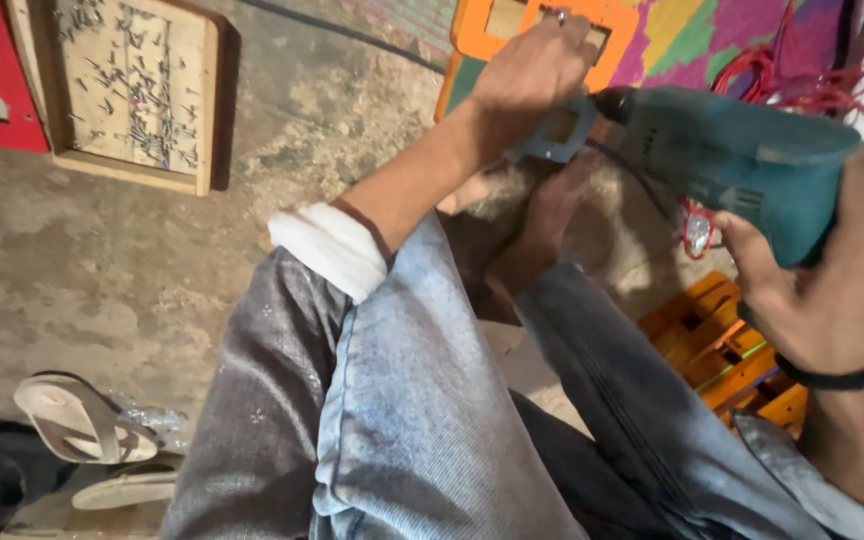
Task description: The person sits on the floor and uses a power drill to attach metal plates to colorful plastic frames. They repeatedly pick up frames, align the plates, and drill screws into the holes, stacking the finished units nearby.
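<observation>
Teal-bodied, the power drill (pixel 742 160) sits clenched in the right hand (pixel 822 290), its nose pointing at a small blue-grey frame (pixel 557 135). That frame is pinned under the left hand (pixel 532 70), whose fingers grip it. Just beyond the left hand lies an orange frame (pixel 472 30); stacked orange pieces (pixel 722 345) lie below the right hand.

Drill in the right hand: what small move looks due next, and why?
Probably ease the drill straight forward into the small grey-blue frame piece. Its nose already sits against that piece, the right hand grips the handle, and the left hand presses the piece down, steadying it.
</observation>
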